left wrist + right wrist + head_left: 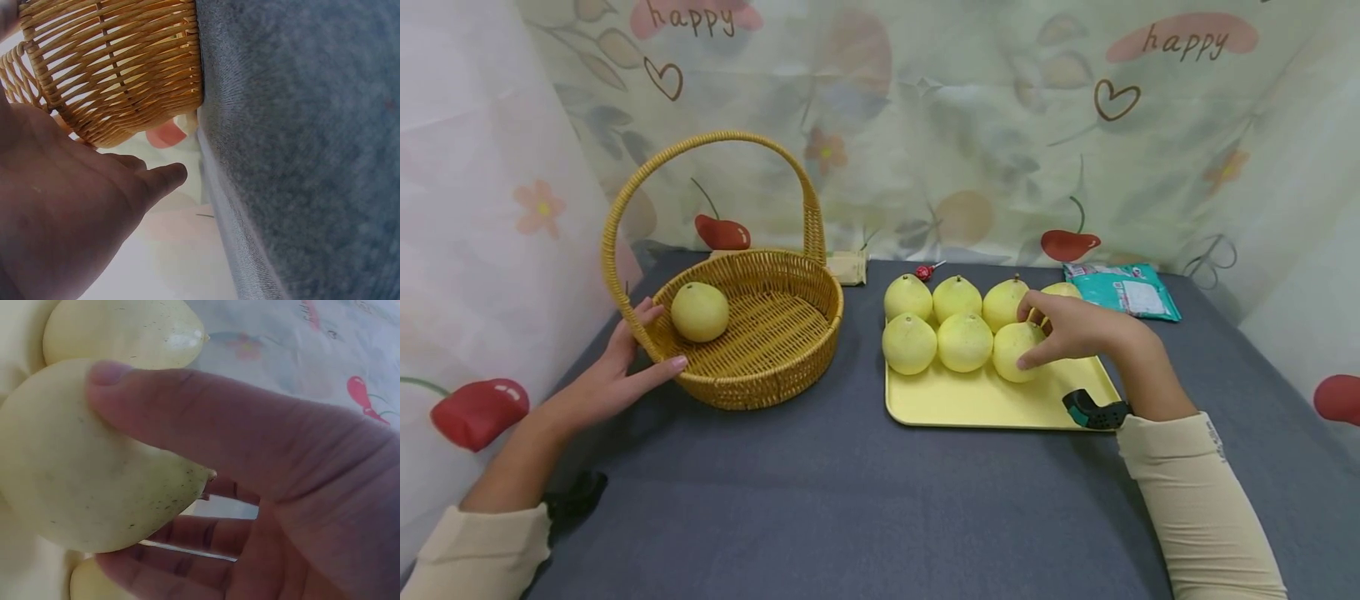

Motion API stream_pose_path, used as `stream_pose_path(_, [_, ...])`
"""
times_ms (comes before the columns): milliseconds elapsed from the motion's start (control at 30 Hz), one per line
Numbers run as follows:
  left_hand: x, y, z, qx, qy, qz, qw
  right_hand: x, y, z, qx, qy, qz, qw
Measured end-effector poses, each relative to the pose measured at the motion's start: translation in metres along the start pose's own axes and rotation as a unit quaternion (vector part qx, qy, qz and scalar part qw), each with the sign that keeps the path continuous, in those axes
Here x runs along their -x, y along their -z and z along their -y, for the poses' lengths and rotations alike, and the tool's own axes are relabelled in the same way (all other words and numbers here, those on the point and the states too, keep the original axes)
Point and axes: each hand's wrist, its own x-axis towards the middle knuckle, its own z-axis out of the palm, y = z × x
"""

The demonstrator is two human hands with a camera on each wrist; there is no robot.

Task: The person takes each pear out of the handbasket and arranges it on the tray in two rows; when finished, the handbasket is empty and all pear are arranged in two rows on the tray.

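My right hand (1063, 325) reaches over the yellow tray (977, 408) and grips a pale yellow pear (1015, 350) at the right of the front row. In the right wrist view the thumb lies across this pear (94, 462), with the fingers round its far side. More pears (965, 342) stand in two rows on the tray. My left hand (617, 371) rests with spread fingers against the left side of the wicker basket (760, 392), thumb at the rim. One pear (700, 312) sits inside the basket at the left. The left wrist view shows the fingers extended beside the wicker wall (119, 69).
A teal packet (1138, 292) lies behind the tray at the right. Behind the pears is a red-wrapped lollipop (925, 272). A beige packet (847, 268) lies behind the basket, whose tall handle (715, 137) arches above it. Dark cloth (850, 500) covers the table; printed curtains enclose it.
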Motion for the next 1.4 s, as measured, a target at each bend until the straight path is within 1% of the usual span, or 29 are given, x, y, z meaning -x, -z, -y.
stream_pose_path(200, [0.000, 0.000, 0.001, 0.002, 0.001, -0.002, 1.0000, -0.003, -0.002, 0.002, 0.007, 0.001, -0.018, 0.9998])
stream_pose_path(367, [0.000, -0.001, 0.000, 0.002, -0.006, -0.004, 1.0000, -0.001, -0.001, 0.009, 0.029, 0.008, -0.012, 0.9995])
stream_pose_path(433, [0.000, 0.000, 0.000, 0.002, -0.006, -0.004, 1.0000, -0.001, -0.001, 0.015, 0.033, 0.020, -0.013, 0.9992])
stream_pose_path(533, [0.000, 0.000, -0.001, 0.002, -0.005, -0.004, 1.0000, -0.003, 0.000, 0.025, 0.026, 0.043, -0.020, 0.9985])
stream_pose_path(667, [0.000, 0.000, 0.000, 0.000, -0.003, -0.004, 1.0000, -0.012, -0.002, 0.041, 0.004, 0.075, -0.044, 0.9962])
stream_pose_path(733, [0.000, 0.000, 0.000, -0.001, -0.003, -0.005, 1.0000, -0.021, -0.005, 0.050, -0.032, 0.093, -0.060, 0.9933])
stream_pose_path(800, [0.000, -0.001, 0.000, -0.003, -0.002, -0.005, 1.0000, -0.031, -0.009, 0.061, -0.095, 0.114, -0.073, 0.9863])
stream_pose_path(867, [0.000, -0.001, 0.000, -0.006, -0.002, -0.005, 1.0000, -0.042, -0.015, 0.075, -0.166, 0.135, -0.087, 0.9729])
stream_pose_path(933, [0.000, -0.002, -0.001, -0.008, 0.001, -0.004, 1.0000, -0.054, -0.021, 0.093, -0.226, 0.154, -0.094, 0.9571])
stream_pose_path(1000, [0.000, -0.002, -0.001, -0.011, 0.002, -0.004, 0.9999, -0.067, -0.027, 0.111, -0.253, 0.174, -0.103, 0.9462])
stream_pose_path(1100, [0.000, -0.001, 0.000, -0.014, 0.001, -0.005, 0.9999, -0.091, -0.040, 0.140, -0.270, 0.193, -0.097, 0.9381])
stream_pose_path(1200, [0.000, -0.001, 0.000, -0.013, -0.003, -0.007, 0.9999, -0.116, -0.054, 0.167, -0.261, 0.204, -0.077, 0.9403])
stream_pose_path(1267, [0.000, -0.001, 0.000, -0.011, -0.006, -0.005, 0.9999, -0.131, -0.063, 0.184, -0.253, 0.209, -0.051, 0.9433])
stream_pose_path(1400, [0.000, 0.000, 0.002, -0.010, -0.004, -0.003, 0.9999, -0.154, -0.078, 0.212, -0.198, 0.207, -0.007, 0.9581])
